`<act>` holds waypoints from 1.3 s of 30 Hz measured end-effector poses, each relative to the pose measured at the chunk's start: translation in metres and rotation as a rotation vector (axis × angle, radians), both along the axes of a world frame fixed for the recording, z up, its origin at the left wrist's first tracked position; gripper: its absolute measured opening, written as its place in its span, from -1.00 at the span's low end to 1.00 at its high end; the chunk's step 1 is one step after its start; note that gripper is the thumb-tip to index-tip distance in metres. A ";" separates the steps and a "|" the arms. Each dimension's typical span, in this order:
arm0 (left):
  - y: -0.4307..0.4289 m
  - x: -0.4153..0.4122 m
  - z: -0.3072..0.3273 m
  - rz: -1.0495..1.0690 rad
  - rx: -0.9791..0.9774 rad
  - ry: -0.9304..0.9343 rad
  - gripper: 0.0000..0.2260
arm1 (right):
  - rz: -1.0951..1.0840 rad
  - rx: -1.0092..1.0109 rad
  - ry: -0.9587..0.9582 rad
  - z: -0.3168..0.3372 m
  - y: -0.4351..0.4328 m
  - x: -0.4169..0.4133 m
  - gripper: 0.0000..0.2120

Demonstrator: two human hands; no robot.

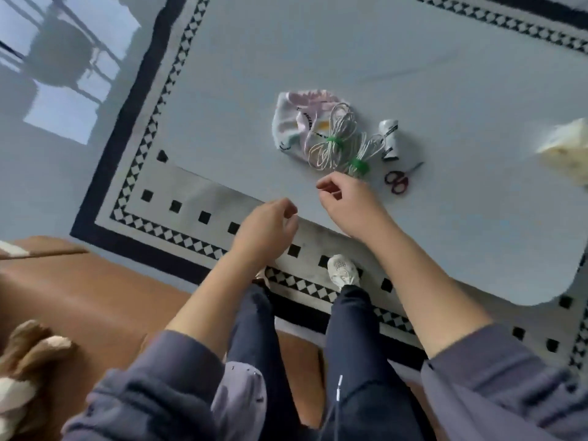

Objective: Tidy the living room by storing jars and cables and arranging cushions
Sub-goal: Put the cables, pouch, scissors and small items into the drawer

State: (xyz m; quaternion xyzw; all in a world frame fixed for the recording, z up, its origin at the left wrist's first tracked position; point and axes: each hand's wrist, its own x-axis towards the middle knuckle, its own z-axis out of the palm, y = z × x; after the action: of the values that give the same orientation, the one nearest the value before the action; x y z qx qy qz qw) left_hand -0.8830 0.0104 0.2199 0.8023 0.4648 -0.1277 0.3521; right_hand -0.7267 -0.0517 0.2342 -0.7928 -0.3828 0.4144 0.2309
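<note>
Sleeves up; left hand, right hand loosely curled, empty. Grab your nearest cable bundle by its green tie.

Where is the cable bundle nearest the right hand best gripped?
Probably pinch the nearer cable bundle at its green tie, from above on the side where the right hand hovers: loops are cinched narrow there, splaying loose elsewhere.
</note>
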 end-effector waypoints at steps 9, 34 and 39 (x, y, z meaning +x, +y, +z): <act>0.056 -0.002 -0.159 -0.357 0.062 -0.009 -0.79 | -0.217 -0.136 -0.051 -0.180 -0.014 -0.046 -0.75; 0.020 -0.032 -0.333 -0.484 0.418 -0.423 -0.77 | 0.029 -0.481 -0.381 -0.373 -0.055 -0.056 -0.54; 0.019 -0.029 -0.326 -0.467 0.528 -0.532 -0.81 | 0.217 -0.622 -0.268 -0.356 -0.055 -0.068 -0.53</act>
State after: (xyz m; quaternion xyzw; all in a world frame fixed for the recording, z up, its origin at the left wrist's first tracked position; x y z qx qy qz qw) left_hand -0.9119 0.0290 -0.1057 0.9532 0.1810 0.1301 0.2042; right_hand -0.7945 -0.1070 -0.1218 -0.8271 -0.3471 0.4257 -0.1191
